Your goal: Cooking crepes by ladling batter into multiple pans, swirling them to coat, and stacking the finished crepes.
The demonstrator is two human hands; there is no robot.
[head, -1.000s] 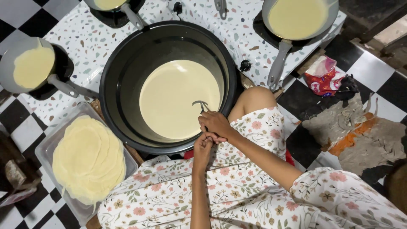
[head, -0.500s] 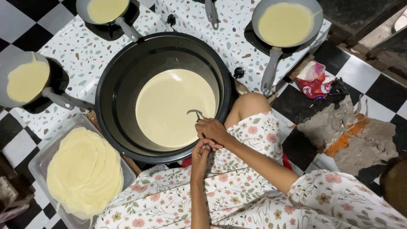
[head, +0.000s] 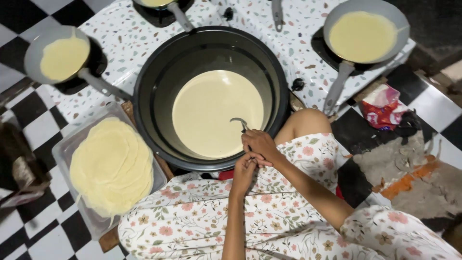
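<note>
Ladle handle (head: 239, 123), thin metal with a curled hook at its end, is sticking up just ahead of the hands, its bowl hidden, presumably sunk in the pale batter (head: 216, 113) filling the big black basin (head: 144, 96). Right hand (head: 260, 144) is closing around the lower shaft, fingers wrapped; left hand (head: 245, 168) is sitting directly behind and touching it, fingers curled in as well, though whether it is gripping the shaft itself I cannot tell. Judging from this, the lift is wanting a level, slow draw, with the ladle kept over the basin until drips are stopping, since the floral dress (head: 202, 216) and bare knee (head: 308, 123) are lying right at the near rim. Left of the hands, a clear tray (head: 65, 149) is carrying a stack of thin cooked crepes (head: 110, 166). Farther ahead, on the speckled stove top (head: 130, 38), three grey pans are cooking batter rounds: one far left (head: 62, 58), one far right (head: 365, 36), one at the top edge (head: 159, 4). Red-patterned cloth (head: 382, 106) is lying on the checkered floor to the right. Compared with the earlier frames, the hands and handle are holding the same spot at the basin's near rim; only the view is drifting, so basin and pans are sitting further right.
</note>
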